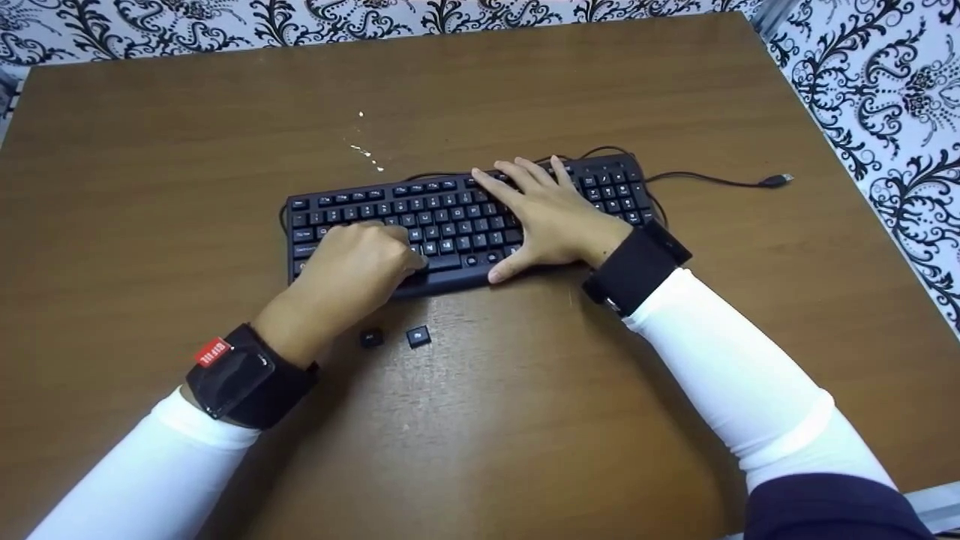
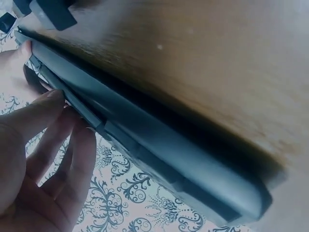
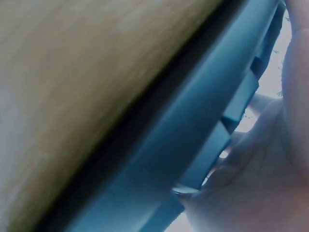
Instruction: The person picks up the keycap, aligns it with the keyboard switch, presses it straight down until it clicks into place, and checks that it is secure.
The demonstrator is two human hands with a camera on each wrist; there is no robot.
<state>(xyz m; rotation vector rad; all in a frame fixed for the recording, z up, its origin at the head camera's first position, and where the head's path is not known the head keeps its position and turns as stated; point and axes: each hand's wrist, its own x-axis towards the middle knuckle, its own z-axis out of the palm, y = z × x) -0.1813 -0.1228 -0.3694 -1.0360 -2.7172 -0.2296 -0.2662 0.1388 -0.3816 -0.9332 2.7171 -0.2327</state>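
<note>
Black keyboard (image 1: 465,217) mid-bench (image 1: 525,390), key legends too small to read. Red tag (image 1: 212,351) on left wristband, lettering not legible. Left hand (image 1: 352,270) curled over lower-left keys, fingertips hidden; pinching or not, cannot tell. Right hand (image 1: 544,217) flat, fingers spread across right-hand keys. Two loose keycaps (image 1: 418,336) on bench just in front. USB plug (image 1: 776,180) at cable end, far right. Wrist views blurred.

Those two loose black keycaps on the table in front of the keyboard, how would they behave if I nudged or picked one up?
The two loose keycaps look small and thin, so probably very light. On the smooth brown table a nudge would likely make them skid, not roll, given their flat squarish shape. Pinching one may be fiddly; it could slip from the fingertips.
</note>
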